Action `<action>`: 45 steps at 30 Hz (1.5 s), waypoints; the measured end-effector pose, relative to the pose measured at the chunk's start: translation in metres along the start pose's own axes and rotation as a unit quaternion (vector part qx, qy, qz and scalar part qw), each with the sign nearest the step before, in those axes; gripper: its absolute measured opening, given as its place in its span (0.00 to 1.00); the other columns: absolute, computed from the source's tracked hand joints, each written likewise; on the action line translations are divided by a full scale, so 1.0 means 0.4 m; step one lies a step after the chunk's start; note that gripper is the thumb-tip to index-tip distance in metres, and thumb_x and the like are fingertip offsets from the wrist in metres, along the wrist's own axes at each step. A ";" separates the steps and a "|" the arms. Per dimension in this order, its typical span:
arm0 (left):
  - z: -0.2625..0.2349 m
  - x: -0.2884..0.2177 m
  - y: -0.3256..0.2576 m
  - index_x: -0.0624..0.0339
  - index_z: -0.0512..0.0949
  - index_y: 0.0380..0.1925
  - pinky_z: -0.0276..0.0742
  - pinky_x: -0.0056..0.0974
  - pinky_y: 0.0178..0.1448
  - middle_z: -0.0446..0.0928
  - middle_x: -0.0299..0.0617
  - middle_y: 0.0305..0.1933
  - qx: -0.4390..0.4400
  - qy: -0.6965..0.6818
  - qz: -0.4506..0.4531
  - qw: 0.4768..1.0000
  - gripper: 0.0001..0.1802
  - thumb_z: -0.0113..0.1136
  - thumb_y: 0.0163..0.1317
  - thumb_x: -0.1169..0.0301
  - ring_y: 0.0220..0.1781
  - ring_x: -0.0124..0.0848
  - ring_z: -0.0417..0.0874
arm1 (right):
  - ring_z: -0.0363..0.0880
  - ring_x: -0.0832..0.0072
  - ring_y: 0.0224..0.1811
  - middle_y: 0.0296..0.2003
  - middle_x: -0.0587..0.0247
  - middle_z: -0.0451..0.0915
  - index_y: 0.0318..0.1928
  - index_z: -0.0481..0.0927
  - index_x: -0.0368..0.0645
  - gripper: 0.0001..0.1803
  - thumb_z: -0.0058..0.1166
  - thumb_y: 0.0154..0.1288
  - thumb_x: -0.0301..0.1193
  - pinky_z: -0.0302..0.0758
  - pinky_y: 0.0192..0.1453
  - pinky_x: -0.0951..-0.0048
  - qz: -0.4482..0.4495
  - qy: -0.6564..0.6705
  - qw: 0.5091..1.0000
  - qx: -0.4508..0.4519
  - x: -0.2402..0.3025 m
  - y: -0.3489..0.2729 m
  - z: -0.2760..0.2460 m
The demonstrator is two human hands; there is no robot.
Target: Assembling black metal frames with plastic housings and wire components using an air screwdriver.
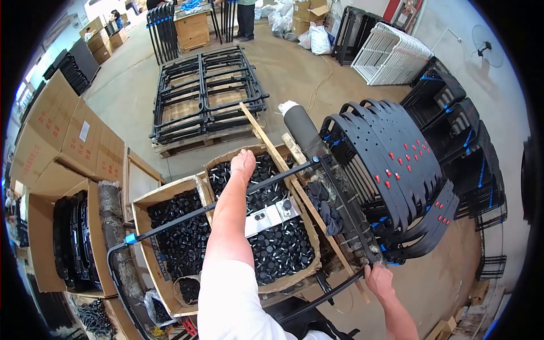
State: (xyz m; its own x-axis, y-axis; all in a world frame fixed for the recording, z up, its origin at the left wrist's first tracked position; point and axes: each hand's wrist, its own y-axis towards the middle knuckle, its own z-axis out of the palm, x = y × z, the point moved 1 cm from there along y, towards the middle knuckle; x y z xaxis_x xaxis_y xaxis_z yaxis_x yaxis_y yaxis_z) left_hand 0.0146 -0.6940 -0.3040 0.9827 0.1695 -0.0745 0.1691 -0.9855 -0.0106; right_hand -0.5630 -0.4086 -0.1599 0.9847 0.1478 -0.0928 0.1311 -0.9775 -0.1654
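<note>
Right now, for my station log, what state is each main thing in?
Left-hand grip, over right knob carton, hold unclear
Right-hand grip, closed on black tubular frame
Black tubular frame, slanting over both cartons
Right knob carton, open, filled
Adjoining parts carton, open, filled
Stacked black frames, lying flat
White metal frames, stacked, leaning

Frame (177, 219): metal-looking, smooth | knobs (283, 249): plastic-looking, rather glossy | box (300, 274): matt cardboard | stick (274, 154): rough wood | rag (327, 209): cloth

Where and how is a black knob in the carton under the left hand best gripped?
Probably pinch a knob by its round head's rim from above: the carton is open, jumbled neighbours crowd it, and the head is wider than its silver stud.
</note>
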 end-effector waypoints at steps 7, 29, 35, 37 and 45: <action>-0.041 0.001 -0.042 0.62 0.82 0.50 0.89 0.49 0.54 0.84 0.54 0.53 -0.032 -0.064 -0.059 0.996 0.13 0.49 0.77 0.70 0.53 0.47 0.91 | 0.89 0.41 0.37 0.30 0.37 0.87 0.37 0.81 0.34 0.24 0.57 0.73 0.47 0.84 0.46 0.45 0.046 0.029 0.997 0.050 0.004 -0.013 -0.020; -0.301 0.018 -0.923 0.67 0.73 0.67 0.83 0.35 0.52 0.82 0.38 0.46 0.029 -0.774 -0.166 0.611 0.23 0.57 0.81 0.63 0.42 0.26 0.83 | 0.87 0.66 0.45 0.47 0.53 0.88 0.60 0.84 0.40 0.20 0.65 0.70 0.28 0.82 0.52 0.65 -0.367 0.427 0.813 0.147 0.958 0.338 -0.299; -0.270 0.045 -1.163 0.72 0.70 0.68 0.87 0.35 0.45 0.84 0.49 0.49 0.096 -0.826 -0.180 0.526 0.23 0.52 0.84 0.66 0.39 0.30 0.88 | 0.82 0.50 0.55 0.50 0.52 0.80 0.55 0.82 0.41 0.18 0.58 0.63 0.22 0.80 0.61 0.55 -0.485 0.325 0.812 0.016 1.157 0.399 -0.248; -0.293 0.036 -1.220 0.67 0.73 0.65 0.85 0.33 0.41 0.85 0.45 0.49 0.135 -0.796 -0.188 0.559 0.21 0.48 0.86 0.62 0.36 0.27 0.86 | 0.82 0.49 0.58 0.53 0.50 0.79 0.55 0.82 0.41 0.19 0.58 0.64 0.21 0.80 0.64 0.54 -0.509 0.289 0.811 -0.016 1.192 0.423 -0.223; -0.234 0.031 -1.390 0.62 0.73 0.67 0.83 0.35 0.42 0.82 0.39 0.46 0.114 -0.736 -0.198 0.637 0.21 0.49 0.86 0.60 0.38 0.24 0.82 | 0.83 0.48 0.59 0.56 0.50 0.78 0.57 0.85 0.41 0.20 0.56 0.64 0.19 0.80 0.66 0.52 -0.535 0.170 0.827 0.008 1.287 0.419 -0.245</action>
State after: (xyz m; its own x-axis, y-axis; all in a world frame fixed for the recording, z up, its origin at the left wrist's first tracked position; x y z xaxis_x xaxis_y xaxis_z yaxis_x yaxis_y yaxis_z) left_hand -0.0604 -0.1439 -0.2056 -0.2985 0.3844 -0.8736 0.2014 -0.8693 -0.4514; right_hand -0.0229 -0.5113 -0.1390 0.2813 0.8738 0.3967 0.9500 -0.3120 0.0136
